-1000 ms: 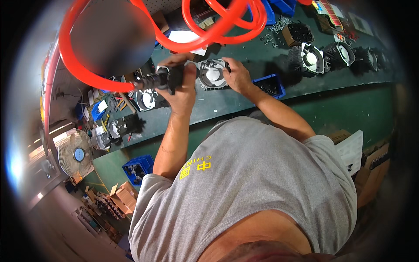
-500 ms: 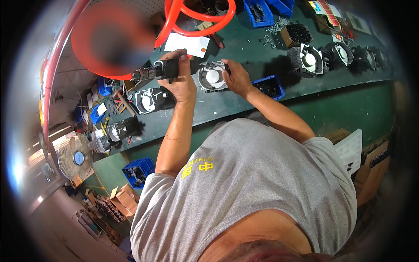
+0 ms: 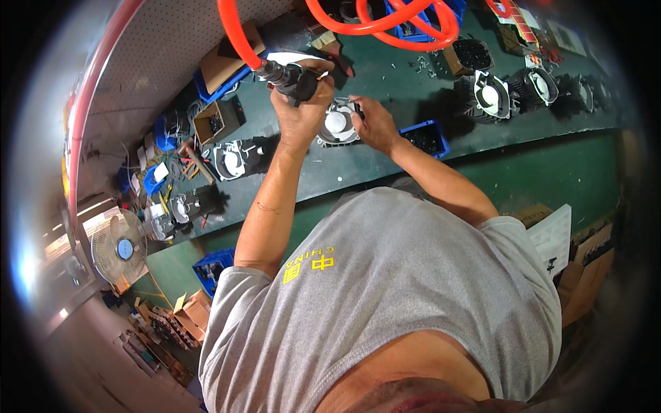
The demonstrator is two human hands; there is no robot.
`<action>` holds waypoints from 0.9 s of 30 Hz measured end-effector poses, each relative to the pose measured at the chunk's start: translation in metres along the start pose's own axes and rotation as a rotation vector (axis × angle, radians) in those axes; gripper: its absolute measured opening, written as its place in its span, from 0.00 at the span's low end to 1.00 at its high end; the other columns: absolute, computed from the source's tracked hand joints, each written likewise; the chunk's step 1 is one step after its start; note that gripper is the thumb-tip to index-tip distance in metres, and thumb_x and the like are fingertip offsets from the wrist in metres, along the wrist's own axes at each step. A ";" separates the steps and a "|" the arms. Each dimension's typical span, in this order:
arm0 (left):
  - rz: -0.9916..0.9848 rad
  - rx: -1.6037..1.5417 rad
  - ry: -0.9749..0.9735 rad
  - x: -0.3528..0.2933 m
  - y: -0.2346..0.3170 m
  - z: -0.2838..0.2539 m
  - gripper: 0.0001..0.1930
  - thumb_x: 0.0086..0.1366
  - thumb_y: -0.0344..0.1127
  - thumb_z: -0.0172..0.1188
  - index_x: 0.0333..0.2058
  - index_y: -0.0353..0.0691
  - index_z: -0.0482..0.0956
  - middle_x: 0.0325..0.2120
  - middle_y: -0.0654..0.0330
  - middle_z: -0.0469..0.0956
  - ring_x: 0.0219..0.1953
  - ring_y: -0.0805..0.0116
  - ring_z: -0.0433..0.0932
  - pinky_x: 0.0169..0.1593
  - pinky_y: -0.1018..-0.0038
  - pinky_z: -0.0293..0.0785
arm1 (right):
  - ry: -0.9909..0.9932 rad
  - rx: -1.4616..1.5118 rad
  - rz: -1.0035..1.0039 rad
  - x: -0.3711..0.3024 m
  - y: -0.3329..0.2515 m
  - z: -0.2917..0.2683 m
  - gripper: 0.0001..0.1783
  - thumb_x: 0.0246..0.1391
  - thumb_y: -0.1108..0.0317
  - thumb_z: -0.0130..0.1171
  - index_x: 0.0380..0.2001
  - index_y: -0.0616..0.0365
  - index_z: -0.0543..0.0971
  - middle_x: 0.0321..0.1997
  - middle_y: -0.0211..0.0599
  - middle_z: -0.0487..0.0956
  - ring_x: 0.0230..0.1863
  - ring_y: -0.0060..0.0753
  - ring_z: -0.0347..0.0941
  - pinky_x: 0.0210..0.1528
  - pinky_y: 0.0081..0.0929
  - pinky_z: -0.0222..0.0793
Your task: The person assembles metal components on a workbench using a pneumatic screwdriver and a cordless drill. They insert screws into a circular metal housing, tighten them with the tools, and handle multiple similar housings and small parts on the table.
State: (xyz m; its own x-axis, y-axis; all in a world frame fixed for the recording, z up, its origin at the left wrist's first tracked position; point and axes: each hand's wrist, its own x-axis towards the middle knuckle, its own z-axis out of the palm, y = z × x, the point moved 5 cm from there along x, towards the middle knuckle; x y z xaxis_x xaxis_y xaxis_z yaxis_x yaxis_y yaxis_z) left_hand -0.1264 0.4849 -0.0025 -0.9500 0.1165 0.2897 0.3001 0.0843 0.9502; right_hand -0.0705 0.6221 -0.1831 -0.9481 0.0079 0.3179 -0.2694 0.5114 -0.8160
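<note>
My left hand (image 3: 301, 117) is wrapped round a black air screwdriver (image 3: 296, 81), its tail tilted up and to the left, where a red-orange air hose (image 3: 237, 34) joins it. The tool's working end is hidden behind the hand. Just to the right, a round silver metal housing (image 3: 335, 124) with a white disc in its middle lies on the green workbench (image 3: 289, 186). My right hand (image 3: 377, 125) grips the housing's right side with bent fingers. A small dark piece shows by its fingertips, too small to name.
Finished-looking black-and-silver housings (image 3: 490, 95) stand in a row at right, others (image 3: 237, 158) at left. A blue bin (image 3: 425, 138) of dark parts sits beside my right wrist. Loose screws (image 3: 423, 65) and a carton of black parts (image 3: 471, 55) lie behind. A fan (image 3: 118, 248) stands left.
The air screwdriver has turned from lying nearly level to tilting, and my left hand has moved slightly right. The hose loops have swung up and to the right. My right hand stays put.
</note>
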 end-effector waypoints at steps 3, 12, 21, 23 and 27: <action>-0.009 -0.005 0.012 -0.001 0.000 0.000 0.08 0.58 0.20 0.62 0.37 0.33 0.82 0.31 0.63 0.83 0.32 0.78 0.77 0.38 0.79 0.74 | -0.013 0.003 0.007 0.000 0.001 -0.002 0.22 0.60 0.67 0.58 0.57 0.60 0.74 0.54 0.51 0.80 0.57 0.56 0.75 0.60 0.43 0.72; -0.004 -0.006 -0.009 0.004 -0.003 0.002 0.02 0.58 0.22 0.64 0.30 0.33 0.80 0.29 0.62 0.81 0.31 0.77 0.76 0.37 0.77 0.73 | 0.008 0.012 -0.047 0.000 0.001 -0.001 0.21 0.59 0.67 0.56 0.55 0.63 0.75 0.53 0.53 0.80 0.55 0.58 0.75 0.58 0.47 0.71; -0.007 -0.062 -0.011 0.002 0.004 0.008 0.05 0.58 0.22 0.64 0.33 0.34 0.80 0.29 0.64 0.80 0.31 0.79 0.74 0.37 0.79 0.73 | -0.062 -0.007 0.104 0.000 -0.001 -0.002 0.21 0.60 0.68 0.56 0.56 0.62 0.74 0.54 0.54 0.79 0.58 0.56 0.74 0.61 0.43 0.70; 0.010 -0.035 -0.004 0.004 0.010 0.008 0.02 0.59 0.22 0.63 0.31 0.34 0.80 0.27 0.66 0.79 0.29 0.81 0.73 0.34 0.80 0.71 | -0.047 -0.003 0.085 0.000 -0.002 -0.002 0.21 0.61 0.68 0.56 0.56 0.62 0.74 0.54 0.54 0.79 0.57 0.57 0.74 0.61 0.43 0.70; 0.079 0.045 0.084 0.004 -0.002 -0.002 0.01 0.58 0.22 0.63 0.29 0.33 0.81 0.25 0.68 0.78 0.28 0.82 0.71 0.33 0.80 0.70 | -0.047 -0.020 0.095 -0.001 -0.004 -0.001 0.21 0.60 0.68 0.57 0.56 0.61 0.74 0.52 0.54 0.80 0.55 0.58 0.75 0.59 0.45 0.71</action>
State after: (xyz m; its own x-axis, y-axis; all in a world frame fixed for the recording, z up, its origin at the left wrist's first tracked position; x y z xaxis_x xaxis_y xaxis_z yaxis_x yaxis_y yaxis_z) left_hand -0.1308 0.4837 -0.0034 -0.9266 0.0412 0.3738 0.3760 0.1231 0.9184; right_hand -0.0684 0.6209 -0.1798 -0.9761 0.0171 0.2164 -0.1751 0.5273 -0.8314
